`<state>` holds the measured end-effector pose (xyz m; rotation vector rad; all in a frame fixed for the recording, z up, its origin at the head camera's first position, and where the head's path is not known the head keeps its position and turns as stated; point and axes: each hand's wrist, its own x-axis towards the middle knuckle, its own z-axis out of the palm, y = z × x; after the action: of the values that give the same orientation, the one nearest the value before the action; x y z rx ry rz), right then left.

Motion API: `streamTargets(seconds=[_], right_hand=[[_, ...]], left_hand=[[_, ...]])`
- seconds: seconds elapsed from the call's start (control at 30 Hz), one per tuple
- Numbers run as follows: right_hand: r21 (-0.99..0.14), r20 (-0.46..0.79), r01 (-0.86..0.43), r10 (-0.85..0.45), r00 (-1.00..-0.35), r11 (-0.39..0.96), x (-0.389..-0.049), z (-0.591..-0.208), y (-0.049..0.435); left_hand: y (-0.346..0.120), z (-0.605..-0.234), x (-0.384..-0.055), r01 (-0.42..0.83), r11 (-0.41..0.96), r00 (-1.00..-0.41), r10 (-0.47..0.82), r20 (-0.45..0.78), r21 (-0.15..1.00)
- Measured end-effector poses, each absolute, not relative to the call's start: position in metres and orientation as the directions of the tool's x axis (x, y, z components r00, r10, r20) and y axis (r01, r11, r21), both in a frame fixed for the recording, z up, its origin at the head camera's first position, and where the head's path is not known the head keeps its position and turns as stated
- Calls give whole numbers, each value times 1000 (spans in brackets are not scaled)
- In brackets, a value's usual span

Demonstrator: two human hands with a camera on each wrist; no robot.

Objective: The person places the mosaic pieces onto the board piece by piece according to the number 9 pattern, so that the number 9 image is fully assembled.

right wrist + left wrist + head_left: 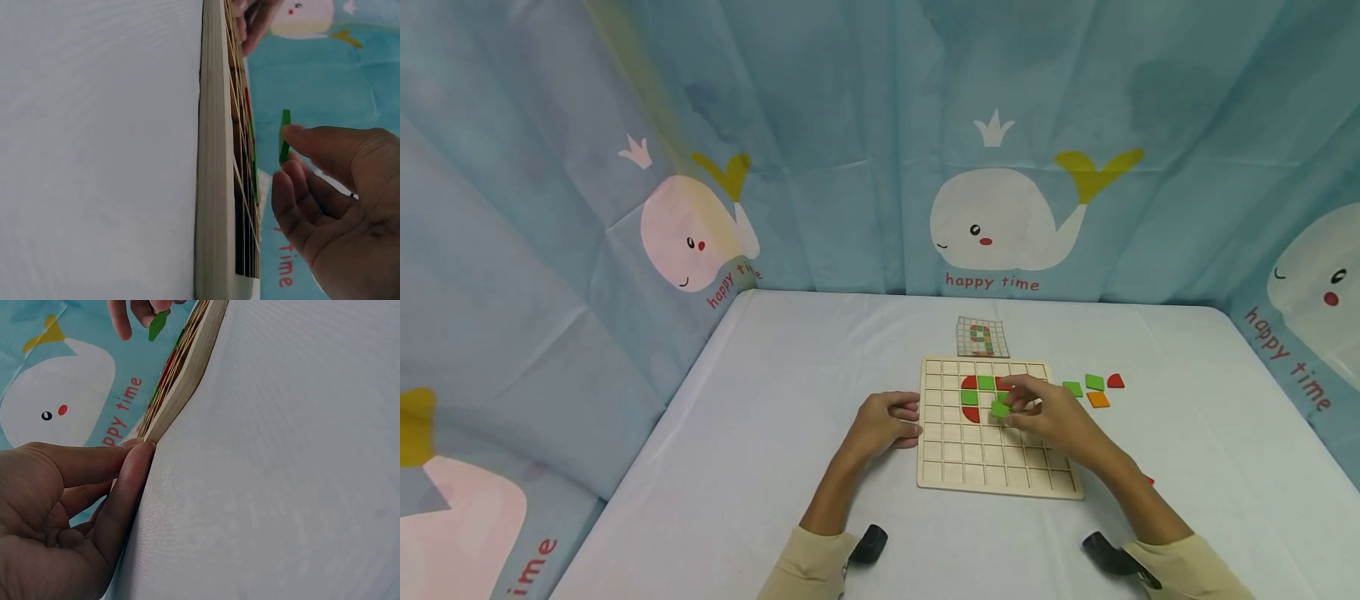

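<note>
The green tile point(1000, 409) is pinched between thumb and fingertips of the right hand point(1054, 414), its free side jutting left toward the lower red piece point(971, 414). Squarish, with no clear long axis, it hangs above the wooden board point(970, 468), apart from it and roughly parallel, while the left hand point(878, 427), farther from the tile, pinches the board's left edge

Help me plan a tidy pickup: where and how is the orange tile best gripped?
Probably pinch the orange tile by its left and right edges, coming from above and the person's side. It lies flat, and a green tile sits close beyond its far edge, so the near side looks freer.
</note>
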<state>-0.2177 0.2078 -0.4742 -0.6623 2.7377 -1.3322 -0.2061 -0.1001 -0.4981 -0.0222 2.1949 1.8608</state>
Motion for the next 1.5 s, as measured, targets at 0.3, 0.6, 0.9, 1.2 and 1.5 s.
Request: streamTargets(seconds=[0.3, 0.6, 0.9, 1.2, 1.5], right_hand=[[-744, 138, -376, -423, -896, 553, -221, -475, 200], [-720, 96, -366, -438, -894, 590, -225, -475, 195], [-716, 44, -341, -447, -893, 610, -227, -476, 192], [-696, 42, -339, -435, -899, 633, -229, -476, 188], [-693, 52, -349, -439, -897, 630, -228, -475, 187]], left_hand=[[-100, -498, -206, -184, 179, -965, 154, -212, 966], [-101, -498, -206, -183, 177, -965, 157, -211, 967], [-101, -498, -206, -183, 172, -964, 161, -211, 968], [-101, -497, -204, -179, 174, -965, 162, -207, 968], [-101, -496, -204, -177, 176, -966, 159, -206, 968]])
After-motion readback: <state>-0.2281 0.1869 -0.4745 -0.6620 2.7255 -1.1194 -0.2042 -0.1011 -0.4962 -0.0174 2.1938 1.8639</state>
